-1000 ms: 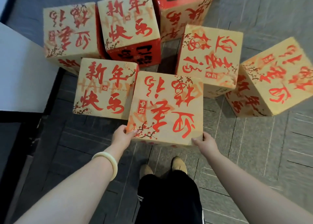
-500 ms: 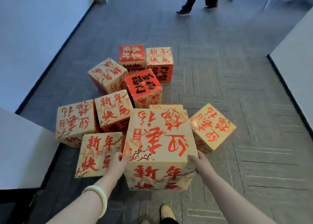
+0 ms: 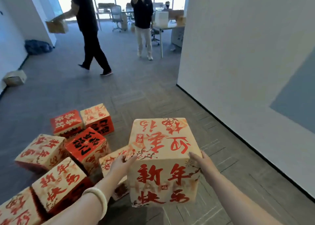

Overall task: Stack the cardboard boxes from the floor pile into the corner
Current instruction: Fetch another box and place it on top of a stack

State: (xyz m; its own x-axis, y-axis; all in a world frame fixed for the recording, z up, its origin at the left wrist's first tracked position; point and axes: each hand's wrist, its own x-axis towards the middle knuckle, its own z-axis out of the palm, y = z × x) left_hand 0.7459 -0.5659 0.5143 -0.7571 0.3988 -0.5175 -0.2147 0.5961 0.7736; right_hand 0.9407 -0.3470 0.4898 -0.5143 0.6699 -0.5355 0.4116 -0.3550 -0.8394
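Observation:
I hold one tan cardboard box point(image 3: 162, 156) with red brush lettering off the floor, in front of my chest. My left hand point(image 3: 121, 162) grips its upper left edge, and my right hand point(image 3: 198, 160) grips its upper right edge with the thumb on the rim. The floor pile of several matching tan and red boxes point(image 3: 85, 144) lies to the lower left, partly behind my left forearm. One pile box point(image 3: 110, 160) sits right behind my left hand.
A white wall point(image 3: 238, 63) with a dark baseboard runs along the right. Grey carpet point(image 3: 144, 97) stretches ahead. A person point(image 3: 88, 28) carrying a brown box walks at the back left, and another person point(image 3: 143, 20) stands by desks. A small box point(image 3: 15, 78) lies by the left wall.
I have lifted the box higher and swung it to the right, away from the pile. My view has tilted up from the floor to the room ahead.

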